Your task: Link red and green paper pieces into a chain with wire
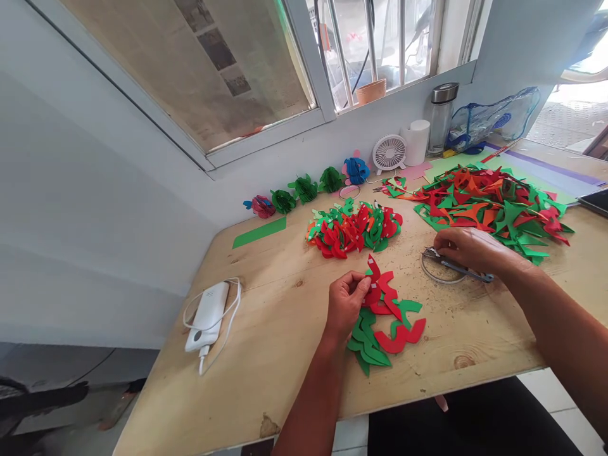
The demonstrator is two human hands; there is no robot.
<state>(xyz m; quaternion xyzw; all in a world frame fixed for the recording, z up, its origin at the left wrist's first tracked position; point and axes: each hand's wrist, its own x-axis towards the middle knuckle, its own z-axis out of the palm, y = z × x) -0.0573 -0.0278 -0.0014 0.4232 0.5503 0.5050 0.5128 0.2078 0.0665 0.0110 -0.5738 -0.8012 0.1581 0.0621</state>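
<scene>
- While L hand (342, 303) has thumb & fingertips closed on a red cutout (373, 269) at its 2 o'clock, green cutouts (368, 345) lie at 5.
- R hand's (460, 247) fingers are curled nearly shut at a grey tool (468, 270), over a ring (430, 273); firm grip or not, can't tell.
- Best: light edge pinch, thumb clear of white squares, so cutout won't crease.

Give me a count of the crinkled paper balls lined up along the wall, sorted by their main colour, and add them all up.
Green balls: 3
Blue ball: 1
Pink ball: 1
Total: 5
</scene>
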